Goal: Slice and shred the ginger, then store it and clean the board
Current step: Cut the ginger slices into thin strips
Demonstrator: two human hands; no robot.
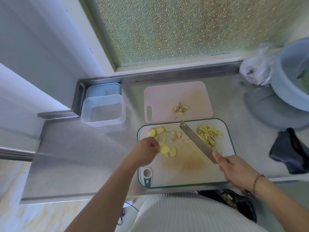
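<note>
A white cutting board with a green rim lies at the counter's front edge. Yellow ginger slices lie along its left part, and a pile of ginger shreds sits at its right. My left hand pinches ginger slices near the board's left edge. My right hand grips the handle of a knife, whose blade slants up and left over the board's middle. Ginger scraps lie on a pink board behind.
An open clear plastic container stands left of the boards, with its blue lid behind it. At the right are a blue basin, a plastic bag and a dark cloth. A bin sits below the counter edge.
</note>
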